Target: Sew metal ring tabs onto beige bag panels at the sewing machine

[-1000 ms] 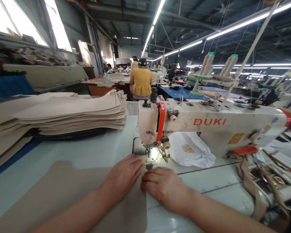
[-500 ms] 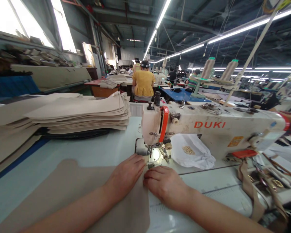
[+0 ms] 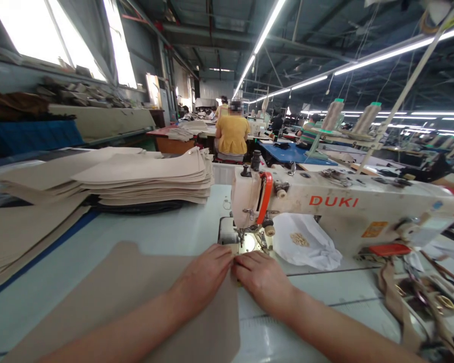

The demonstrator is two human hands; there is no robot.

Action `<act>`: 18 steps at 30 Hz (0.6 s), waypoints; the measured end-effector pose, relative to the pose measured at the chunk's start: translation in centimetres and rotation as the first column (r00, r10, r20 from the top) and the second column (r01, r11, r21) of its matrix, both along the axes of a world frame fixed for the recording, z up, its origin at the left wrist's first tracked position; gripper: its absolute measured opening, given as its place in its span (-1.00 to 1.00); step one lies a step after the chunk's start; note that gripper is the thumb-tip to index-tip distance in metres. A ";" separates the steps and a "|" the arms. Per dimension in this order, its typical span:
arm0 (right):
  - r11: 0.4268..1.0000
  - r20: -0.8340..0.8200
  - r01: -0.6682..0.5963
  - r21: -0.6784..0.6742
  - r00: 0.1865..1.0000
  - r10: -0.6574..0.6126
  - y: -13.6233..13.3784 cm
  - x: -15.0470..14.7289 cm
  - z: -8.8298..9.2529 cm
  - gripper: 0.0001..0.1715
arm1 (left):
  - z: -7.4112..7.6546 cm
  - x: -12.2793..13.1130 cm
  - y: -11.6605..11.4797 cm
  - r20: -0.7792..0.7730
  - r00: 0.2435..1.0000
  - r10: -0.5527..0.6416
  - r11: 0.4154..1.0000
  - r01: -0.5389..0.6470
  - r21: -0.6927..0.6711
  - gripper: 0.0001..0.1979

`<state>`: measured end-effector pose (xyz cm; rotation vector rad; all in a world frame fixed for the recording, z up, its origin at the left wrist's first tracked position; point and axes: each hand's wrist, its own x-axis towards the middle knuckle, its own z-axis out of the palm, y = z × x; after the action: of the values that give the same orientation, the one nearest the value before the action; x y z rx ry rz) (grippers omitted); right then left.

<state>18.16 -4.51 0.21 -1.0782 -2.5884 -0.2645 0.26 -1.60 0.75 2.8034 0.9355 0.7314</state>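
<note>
A flat beige fabric panel lies on the sewing table, its upper right edge reaching the needle area of a white sewing machine with red lettering. My left hand rests on the panel near that edge, its fingers pressed together and gripping the cloth. Close beside it, my right hand has its fingers curled at the panel's edge, just in front of the lit needle plate. The fingertips nearly touch each other. What lies beneath the fingers is hidden.
A stack of beige panels stands at the left back of the table. Under the machine arm lies a white bag with small gold pieces. Straps and rings fill a tray at the right. A person in yellow sits ahead.
The head view has turned slightly left, so the scene sits further right. Both hands keep nearly the same place by the needle, on the same panel.
</note>
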 end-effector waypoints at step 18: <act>1.000 0.036 0.009 -0.007 0.999 -0.009 2.4 1.9 0.2 -0.94 | -0.8 2.0 2.6 0.006 1.000 0.000 0.998 0.000 0.059 -0.77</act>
<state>20.04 -2.10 0.43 -1.0972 -2.6186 -0.2789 2.27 1.00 -0.10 2.8499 0.9281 0.7804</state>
